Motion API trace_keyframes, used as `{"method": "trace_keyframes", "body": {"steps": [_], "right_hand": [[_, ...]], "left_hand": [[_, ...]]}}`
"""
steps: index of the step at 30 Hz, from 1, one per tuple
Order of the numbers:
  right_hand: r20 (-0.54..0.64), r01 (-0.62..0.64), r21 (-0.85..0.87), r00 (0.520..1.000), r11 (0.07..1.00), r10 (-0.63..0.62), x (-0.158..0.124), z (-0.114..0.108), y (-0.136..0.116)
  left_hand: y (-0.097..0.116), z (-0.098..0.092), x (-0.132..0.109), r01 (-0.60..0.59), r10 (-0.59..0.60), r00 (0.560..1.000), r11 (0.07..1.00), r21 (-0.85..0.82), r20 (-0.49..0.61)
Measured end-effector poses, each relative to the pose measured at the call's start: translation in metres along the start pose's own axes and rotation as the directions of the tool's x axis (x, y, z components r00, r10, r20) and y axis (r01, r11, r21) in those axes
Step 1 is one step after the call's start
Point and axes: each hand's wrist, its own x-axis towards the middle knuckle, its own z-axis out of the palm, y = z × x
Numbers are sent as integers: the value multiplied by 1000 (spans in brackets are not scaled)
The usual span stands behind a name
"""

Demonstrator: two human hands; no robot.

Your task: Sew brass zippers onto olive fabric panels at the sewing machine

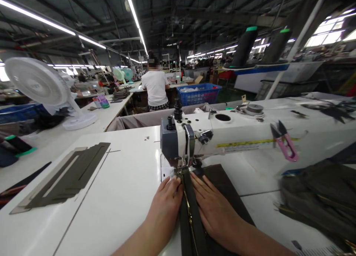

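A dark olive fabric piece (222,176) with a gold-toothed zipper (188,208) runs lengthwise under the presser foot of a white and dark grey sewing machine (174,141). My left hand (167,200) is at the zipper's left edge, just in front of the needle area. Its fingers are bent and close together on the zipper tape; the thumb is partly hidden. To the right of the zipper, my right hand (213,204) lies flat on the fabric with fingers stretched toward the presser foot. The gold zipper pull sits between the two hands.
Stacked olive fabric strips (75,174) lie on the left. Pink thread snips (285,141) rest on the machine arm. Dark garment pieces (319,200) lie at right. A white fan (39,82), thread cones (244,48), a blue crate (198,95) and a seated person (155,87) are farther back.
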Motion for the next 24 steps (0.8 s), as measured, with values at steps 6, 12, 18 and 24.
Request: {"method": "trace_keyframes", "body": {"steps": [6,12,18,24], "right_hand": [[-52,-4,-3,999,1000,4,4,0,2],[-34,-6,10,999,1000,6,7,-3,3],[35,-24,41,999,999,22,5,-4,4],[11,-64,50,998,997,63,3,-3,1]], "left_hand": [[-3,3,1,10,-10,1000,1000,-8,-2],[-5,6,2,9,-9,1000,1000,-17,5],[-4,4,2,-2,2,1000,1000,-17,-12],[-3,2,3,0,0,1000,999,-38,0]]}}
